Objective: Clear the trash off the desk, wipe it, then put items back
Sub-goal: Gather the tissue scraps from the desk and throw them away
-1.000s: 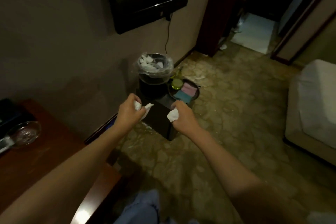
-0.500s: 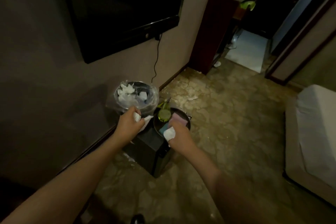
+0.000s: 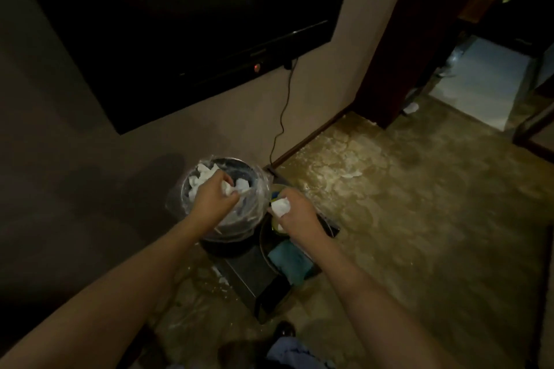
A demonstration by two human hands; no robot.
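A round bin [image 3: 254, 180] lined with clear plastic stands by the wall, with several white paper scraps inside. My left hand [image 3: 214, 198] hangs right over its opening and grips a crumpled white tissue [image 3: 227, 188]. My right hand [image 3: 295, 213] is just right of the bin, over a dark tray, and holds another crumpled white tissue [image 3: 280, 207]. The desk is out of view.
A dark round tray [image 3: 265, 238] holding a blue cloth [image 3: 289, 257] rests on a black box [image 3: 254, 275] next to the bin. A wall-mounted TV [image 3: 186, 18] with a hanging cable [image 3: 281, 117] is above. Patterned carpet [image 3: 419, 204] stretches right toward a doorway. My shoe [image 3: 284, 329] is below.
I have stepped closer to the bin; the desk has left the view. My left hand moved from short of the bin to over its opening, and my right hand came beside it, both still holding tissues.
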